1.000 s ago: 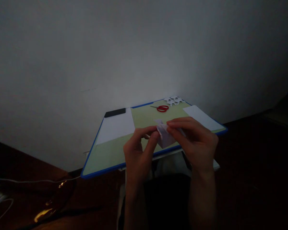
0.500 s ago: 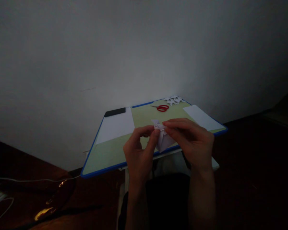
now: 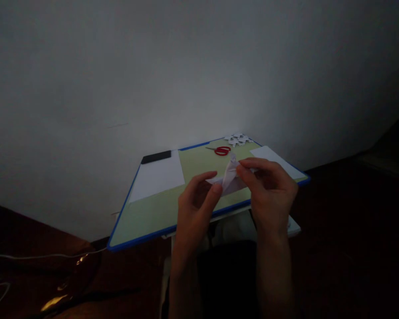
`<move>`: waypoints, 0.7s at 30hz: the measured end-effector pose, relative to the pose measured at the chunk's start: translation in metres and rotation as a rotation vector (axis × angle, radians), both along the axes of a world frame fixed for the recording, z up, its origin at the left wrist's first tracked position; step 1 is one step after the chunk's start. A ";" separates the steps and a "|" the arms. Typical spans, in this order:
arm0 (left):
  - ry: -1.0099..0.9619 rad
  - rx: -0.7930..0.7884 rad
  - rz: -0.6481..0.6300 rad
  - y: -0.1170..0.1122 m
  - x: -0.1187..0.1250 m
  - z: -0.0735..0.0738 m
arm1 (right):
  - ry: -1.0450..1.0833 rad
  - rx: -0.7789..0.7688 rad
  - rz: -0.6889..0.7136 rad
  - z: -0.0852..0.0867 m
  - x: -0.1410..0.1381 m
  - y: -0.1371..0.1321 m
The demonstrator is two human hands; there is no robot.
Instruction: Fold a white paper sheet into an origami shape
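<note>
A piece of folded white paper (image 3: 231, 178) is held up between my two hands, above the near edge of the table. My left hand (image 3: 197, 199) pinches its left side between thumb and fingers. On the other side, my right hand (image 3: 267, 188) grips the paper with thumb and forefinger near its upper fold. A narrow twisted point of the paper sticks up between the hands. Part of the paper's right side is hidden behind my right fingers.
The pale green tabletop (image 3: 146, 217) has a blue rim and stands against a wall. Red-handled scissors (image 3: 222, 151) lie at the back, beside several folded paper pieces (image 3: 238, 139). White sheets (image 3: 158, 179) lie at the left, under a dark flat object (image 3: 156, 157), and at the right (image 3: 279, 160).
The folded paper has turned in my hands, and its point now stands upright. My right hand has shifted its pinch on it. The view has moved slightly.
</note>
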State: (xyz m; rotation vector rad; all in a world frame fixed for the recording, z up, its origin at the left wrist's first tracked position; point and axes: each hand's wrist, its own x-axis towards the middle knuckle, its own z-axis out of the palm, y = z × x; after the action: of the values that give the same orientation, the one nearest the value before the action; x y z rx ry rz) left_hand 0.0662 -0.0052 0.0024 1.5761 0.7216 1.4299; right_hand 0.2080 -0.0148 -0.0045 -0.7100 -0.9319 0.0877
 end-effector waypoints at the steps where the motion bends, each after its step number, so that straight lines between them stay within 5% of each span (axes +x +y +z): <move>1: 0.010 -0.035 -0.033 0.001 -0.001 0.000 | 0.022 -0.003 -0.033 0.000 0.000 0.001; 6: 0.010 -0.090 -0.050 0.001 0.000 -0.002 | 0.087 -0.039 -0.085 0.002 -0.004 0.003; 21: 0.022 0.140 0.236 0.007 0.003 -0.009 | 0.113 -0.105 0.022 0.004 -0.003 0.004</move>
State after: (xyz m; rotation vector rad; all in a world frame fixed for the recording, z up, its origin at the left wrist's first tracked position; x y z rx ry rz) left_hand 0.0695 0.0014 -0.0070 1.6589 0.8590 1.6673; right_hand 0.2047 -0.0109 -0.0009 -0.7845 -0.8317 0.1951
